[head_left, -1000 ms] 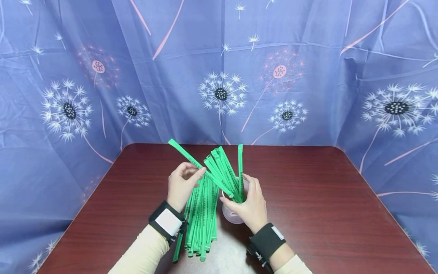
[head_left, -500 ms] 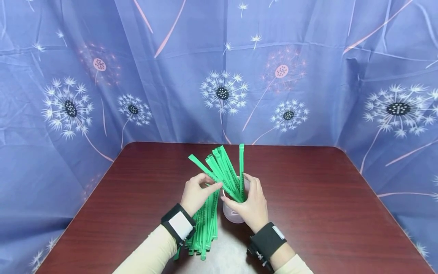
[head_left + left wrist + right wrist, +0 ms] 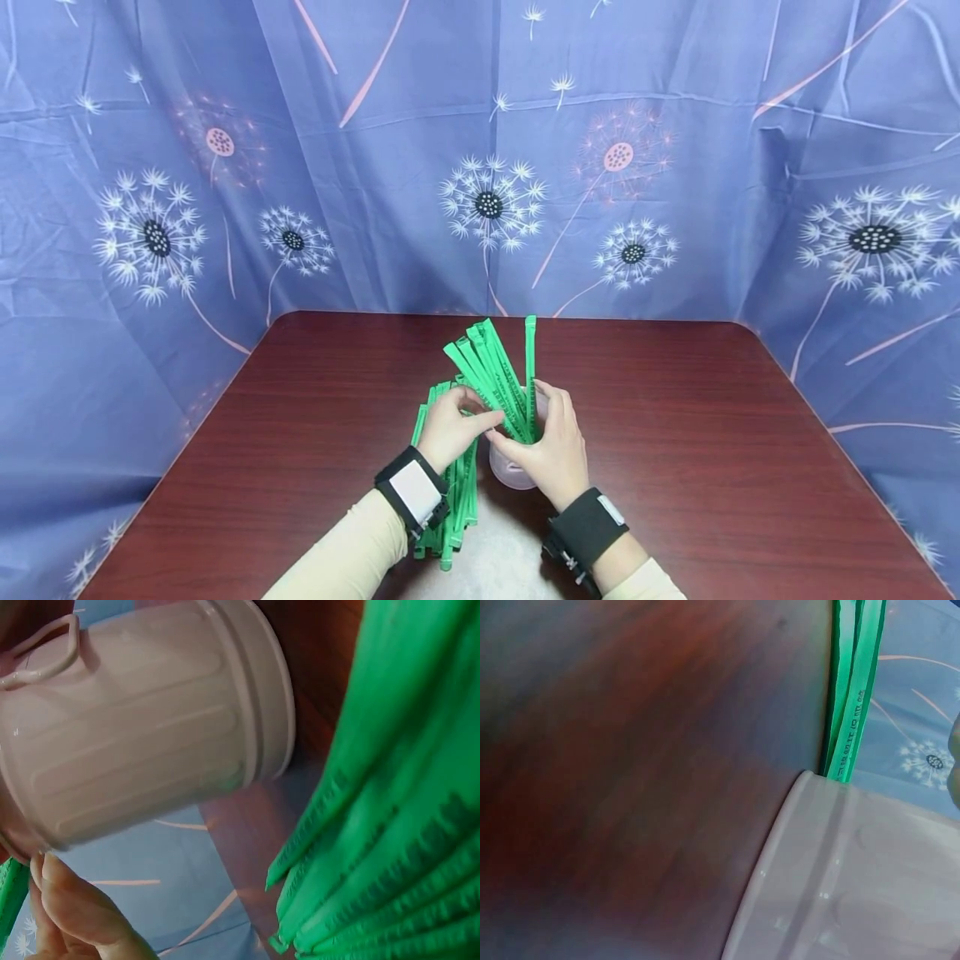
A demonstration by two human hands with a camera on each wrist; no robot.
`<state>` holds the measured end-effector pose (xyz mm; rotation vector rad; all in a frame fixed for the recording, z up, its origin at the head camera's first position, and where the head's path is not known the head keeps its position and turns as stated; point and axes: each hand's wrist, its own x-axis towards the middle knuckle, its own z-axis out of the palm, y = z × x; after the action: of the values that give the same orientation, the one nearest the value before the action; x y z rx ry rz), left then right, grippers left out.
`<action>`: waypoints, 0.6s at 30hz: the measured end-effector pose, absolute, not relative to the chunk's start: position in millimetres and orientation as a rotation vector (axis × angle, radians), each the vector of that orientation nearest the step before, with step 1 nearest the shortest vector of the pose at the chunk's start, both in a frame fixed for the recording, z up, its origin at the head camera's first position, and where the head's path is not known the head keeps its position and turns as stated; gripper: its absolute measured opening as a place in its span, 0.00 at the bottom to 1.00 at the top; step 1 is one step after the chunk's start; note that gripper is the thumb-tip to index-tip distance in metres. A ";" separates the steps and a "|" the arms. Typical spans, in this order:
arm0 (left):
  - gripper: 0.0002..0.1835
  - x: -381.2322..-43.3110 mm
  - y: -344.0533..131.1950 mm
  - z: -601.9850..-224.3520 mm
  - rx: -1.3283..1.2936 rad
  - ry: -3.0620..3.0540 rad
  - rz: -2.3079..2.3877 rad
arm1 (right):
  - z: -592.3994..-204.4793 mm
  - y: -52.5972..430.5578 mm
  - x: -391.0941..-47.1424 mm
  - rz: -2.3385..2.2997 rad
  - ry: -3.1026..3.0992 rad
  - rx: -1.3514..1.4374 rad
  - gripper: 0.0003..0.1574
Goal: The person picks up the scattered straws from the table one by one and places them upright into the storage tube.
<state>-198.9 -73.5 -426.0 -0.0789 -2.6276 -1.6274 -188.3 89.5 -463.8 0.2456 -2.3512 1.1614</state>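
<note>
My left hand (image 3: 453, 429) pinches a long slim green stick packet (image 3: 452, 350) at the rim of a pale ribbed cup (image 3: 512, 477), with the packet's top leaning left against others in the cup. The right hand (image 3: 557, 454) grips the cup around its upper part, thumb on the near side. Several green packets with dark printing stand in the cup, one more upright on the right. Beneath my left forearm lies a pile of the same packets (image 3: 459, 508), partly hidden. In the left wrist view the cup (image 3: 142, 720) shows a side handle (image 3: 56, 656).
The brown wood-grain table (image 3: 712, 467) extends on both sides of the hands. A blue curtain (image 3: 375, 208) with dandelion prints hangs behind it and along its sides. Both wrists wear black straps (image 3: 585, 529).
The left hand has moved right and slightly down to the cup's rim, bringing the green stick packet from a slant over the pile into line with the others. The right hand stays on the cup.
</note>
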 end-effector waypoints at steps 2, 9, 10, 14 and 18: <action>0.16 -199.4 -72.3 -426.8 -0.078 -2.634 -1.653 | -463.5 89.7 -188.2 1.163 -2.353 0.244 0.57; 0.23 -199.4 -86.4 -433.1 -0.103 -2.655 -1.711 | -463.5 88.4 -188.8 1.165 -2.348 0.251 0.57; 0.24 -199.5 -90.2 -434.1 -0.096 -2.667 -1.684 | -463.7 88.3 -189.1 1.166 -2.346 0.251 0.57; 0.26 -199.5 -108.7 -438.6 -0.050 -2.743 -1.483 | -463.0 88.8 -189.4 1.173 -2.340 0.250 0.58; 0.25 -198.0 -128.4 -443.2 -0.020 -2.879 -1.122 | -462.0 89.6 -189.1 1.175 -2.349 0.246 0.58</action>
<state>-198.0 -128.4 -443.2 -0.0195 -2.8790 -1.1219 -189.1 89.6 -462.0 0.2455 -2.3487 1.1747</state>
